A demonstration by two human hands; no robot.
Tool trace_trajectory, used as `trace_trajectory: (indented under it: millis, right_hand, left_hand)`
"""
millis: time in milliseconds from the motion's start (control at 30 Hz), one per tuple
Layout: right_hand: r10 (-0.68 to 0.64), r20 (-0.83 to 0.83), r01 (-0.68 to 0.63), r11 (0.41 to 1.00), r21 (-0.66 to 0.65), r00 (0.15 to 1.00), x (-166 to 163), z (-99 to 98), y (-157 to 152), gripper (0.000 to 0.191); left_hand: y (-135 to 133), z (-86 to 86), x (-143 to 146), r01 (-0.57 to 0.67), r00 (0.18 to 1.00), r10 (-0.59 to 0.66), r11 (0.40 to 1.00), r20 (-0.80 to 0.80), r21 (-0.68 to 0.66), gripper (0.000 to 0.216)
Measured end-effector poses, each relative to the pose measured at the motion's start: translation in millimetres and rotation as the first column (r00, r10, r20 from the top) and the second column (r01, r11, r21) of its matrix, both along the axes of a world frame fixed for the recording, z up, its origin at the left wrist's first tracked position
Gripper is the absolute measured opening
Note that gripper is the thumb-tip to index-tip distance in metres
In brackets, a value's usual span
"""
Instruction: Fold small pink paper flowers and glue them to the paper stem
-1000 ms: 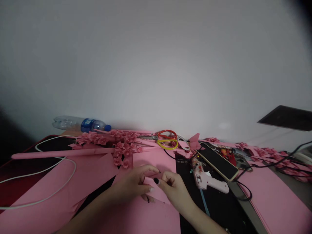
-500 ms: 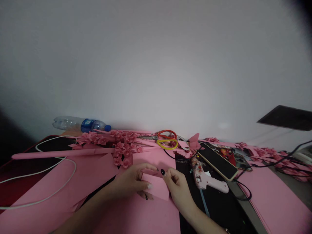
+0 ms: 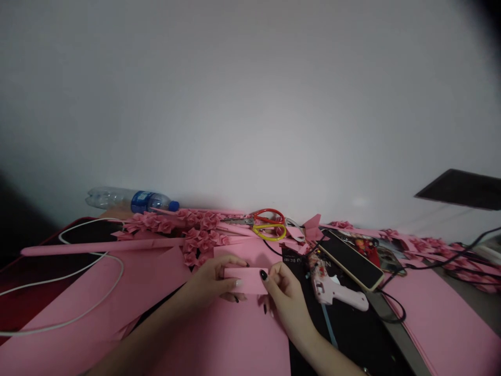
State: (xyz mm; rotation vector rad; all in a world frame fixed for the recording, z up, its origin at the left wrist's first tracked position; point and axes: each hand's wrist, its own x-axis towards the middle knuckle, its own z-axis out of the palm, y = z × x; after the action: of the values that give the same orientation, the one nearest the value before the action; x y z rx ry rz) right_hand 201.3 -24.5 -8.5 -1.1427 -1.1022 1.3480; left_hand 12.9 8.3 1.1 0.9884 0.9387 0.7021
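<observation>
A small folded piece of pink paper (image 3: pixel 250 284) is held level between both hands, above a large pink sheet (image 3: pixel 242 339). My left hand (image 3: pixel 217 279) pinches its left end, thumb in front and fingers behind and below. At the right end, my right hand (image 3: pixel 282 292) grips the paper with the thumb on its face and the other fingers curled. Behind the hands lie several pink paper flowers (image 3: pixel 203 237) and a pair of scissors (image 3: pixel 269 231) with red and yellow handles.
To the right are a pink glue gun (image 3: pixel 338 292), a phone (image 3: pixel 352 258), black cables and a stack of pink sheets (image 3: pixel 442 313). A plastic bottle (image 3: pixel 117 199) lies by the wall. At the left are a rolled pink paper stick (image 3: pixel 97 247) and a white cable (image 3: pixel 121 271).
The paper has turned from a slant to level and looks narrower. My right hand has closed on its right end, with fingers now showing below it.
</observation>
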Motion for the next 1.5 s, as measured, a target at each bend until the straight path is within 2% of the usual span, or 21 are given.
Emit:
trace_trajectory:
  millis: [200,433,900,1167,1500]
  right_hand:
    - [-0.017,-0.027,0.016,1.000,-0.026,0.999,1.2,1.7,2.9,0.046]
    - [-0.028,-0.040,0.027,0.999,-0.023,0.999,1.4,4.7,1.1,0.037]
    - [-0.084,-0.087,0.079,0.995,-0.055,0.993,3.1,5.9,1.9,0.031]
    - [-0.055,-0.031,0.052,0.996,-0.073,0.998,4.6,3.0,4.1,0.035]
    - [-0.067,0.027,0.068,0.998,-0.021,0.997,5.6,3.8,4.6,0.034]
  left_hand:
    - [1.6,-5.1,-0.4,-0.033,0.999,0.033,0.999,0.014,-0.005,0.050]
    - [3.1,-0.8,-0.5,-0.099,0.995,0.099,0.995,-0.001,-0.027,0.055]
    - [2.7,-3.0,-2.0,-0.093,0.996,0.093,0.996,-0.013,0.005,0.052]
    - [3.4,-5.4,-0.5,-0.093,0.996,0.093,0.996,-0.014,0.001,0.057]
    - [3.3,-1.4,-0.3,-0.084,0.996,0.084,0.996,-0.004,-0.040,0.055]
